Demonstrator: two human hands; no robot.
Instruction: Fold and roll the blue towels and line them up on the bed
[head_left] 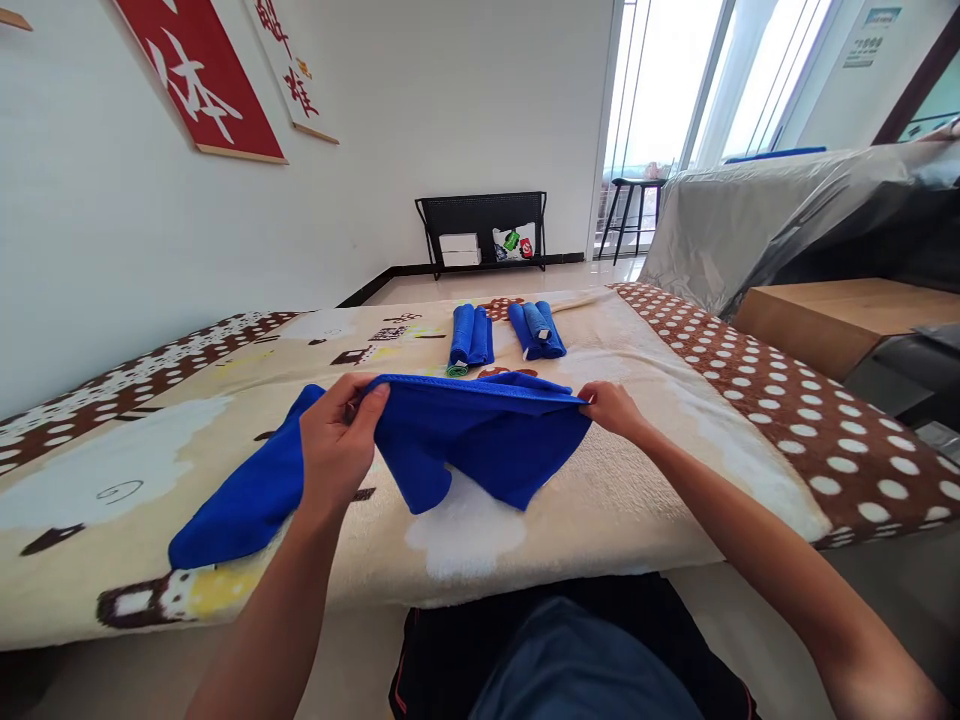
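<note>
A blue cloth [480,430] hangs between my two hands above the bed, its top edge stretched nearly level and its lower corners drooping. My left hand [343,435] pinches its left corner between thumb and fingers. At the right corner, my right hand [611,408] is closed on the edge with its fingertips. Another blue cloth [240,500] lies on the blanket to the left, partly hidden behind my left hand and wrist. Farther back lie two groups of rolled blue cloths, one on the left [471,337] and one on the right [537,330].
The bed has a patterned fleece blanket [645,480] with a brown dotted border. Beyond it, a black rack [480,225] stands by the wall. At the right are a cardboard box [847,310], a plastic-covered object [720,225] and a black stool [637,185].
</note>
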